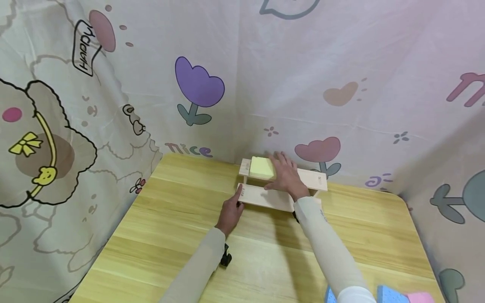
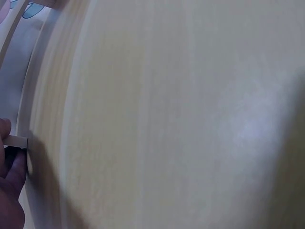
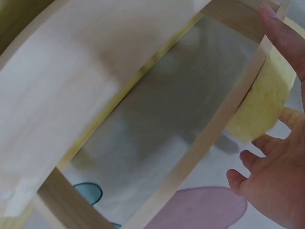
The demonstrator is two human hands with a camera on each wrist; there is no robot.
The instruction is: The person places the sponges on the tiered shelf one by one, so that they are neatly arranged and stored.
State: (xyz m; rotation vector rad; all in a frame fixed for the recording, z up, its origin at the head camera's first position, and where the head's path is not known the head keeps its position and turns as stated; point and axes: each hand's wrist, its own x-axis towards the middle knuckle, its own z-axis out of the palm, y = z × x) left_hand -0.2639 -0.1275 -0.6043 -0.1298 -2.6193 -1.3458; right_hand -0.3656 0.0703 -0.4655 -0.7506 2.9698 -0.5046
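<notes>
A small two-tier wooden rack (image 1: 265, 197) stands near the back edge of the table. On the left part of its upper board lies a yellow sponge-like block (image 1: 262, 167). My left hand (image 1: 230, 215) pinches the left end of the lower board (image 2: 17, 141), thumb above and fingers beneath. My right hand (image 1: 286, 174) is over the upper board, just right of the yellow block. In the right wrist view its fingertips are right at the end of the yellow block (image 3: 264, 98), and the thumb (image 3: 281, 33) is spread apart, over the board's front edge.
The wooden table (image 1: 163, 235) has a printed curtain (image 1: 242, 75) behind it and at its sides. Two blue blocks (image 1: 392, 294) and a pink piece (image 1: 419, 298) lie at the near right, one blue block partly behind my right sleeve (image 1: 333, 248).
</notes>
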